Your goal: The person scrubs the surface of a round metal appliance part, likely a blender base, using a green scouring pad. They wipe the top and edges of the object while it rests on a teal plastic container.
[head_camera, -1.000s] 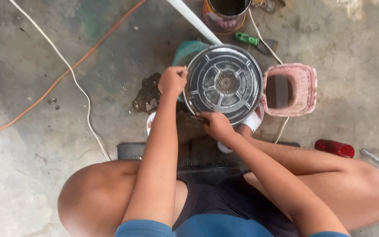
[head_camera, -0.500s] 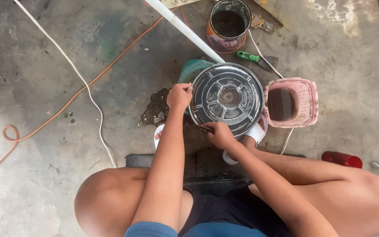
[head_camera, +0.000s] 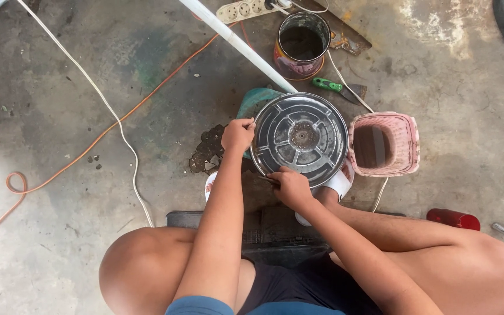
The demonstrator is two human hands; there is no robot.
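Note:
A round dark metal appliance base with a shiny rim and moulded ribs lies face up on the concrete floor between my feet. My left hand grips its left rim. At the near rim my right hand is closed around a thin tool whose tip touches the rim edge; the tool is mostly hidden by my fingers. My knees and dark shorts fill the lower part of the view.
A pink plastic basket stands right of the base. Behind it are a rusty tin can, a green-handled tool, a white pipe and a power strip. Orange and white cables cross the floor on the left. A red cylinder lies at right.
The view has shifted, so everything sits lower in frame and the can shows in full. Both hands stay on the base's rim, the right hand still working at the near edge.

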